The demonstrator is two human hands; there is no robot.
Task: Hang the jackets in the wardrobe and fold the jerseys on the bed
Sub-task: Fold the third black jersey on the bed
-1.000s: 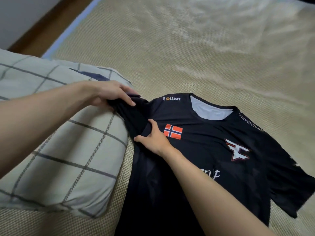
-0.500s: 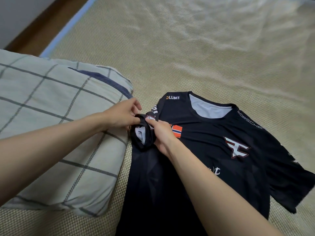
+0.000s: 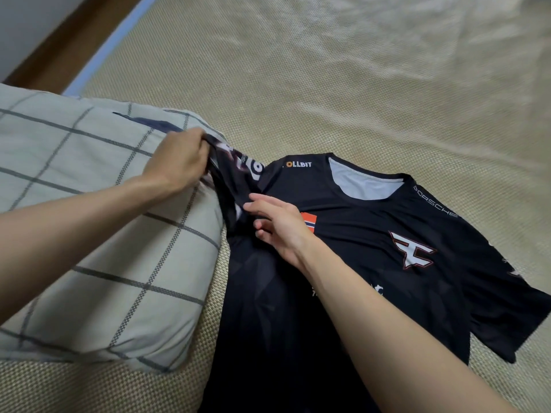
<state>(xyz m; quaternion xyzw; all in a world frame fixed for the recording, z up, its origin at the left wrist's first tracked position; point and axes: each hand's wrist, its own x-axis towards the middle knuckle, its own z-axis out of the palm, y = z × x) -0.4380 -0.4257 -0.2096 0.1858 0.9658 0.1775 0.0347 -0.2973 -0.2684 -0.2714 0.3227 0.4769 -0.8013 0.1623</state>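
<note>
- Head camera view, looking down over a bed covered by a beige woven mat (image 3: 372, 93) with a fine mesh texture and shallow ripples.
- Beyond the mat's pale blue edge, at upper left, a strip of brown wooden floor (image 3: 64, 52) meets a light wall.
- Pale grey-green pillow with dark windowpane checks (image 3: 89, 234) lies at the left, soft and rumpled.
- Black, smooth short-sleeved jersey with white and red logos (image 3: 372, 263) lies front up, flat on the mat, touching the pillow.
- Left hand (image 3: 179, 162) is closed around the jersey's near sleeve, lifting it over the pillow.
- Right hand (image 3: 280, 225) rests on the chest beside an orange flag patch, fingers loosely spread, gripping nothing.
</note>
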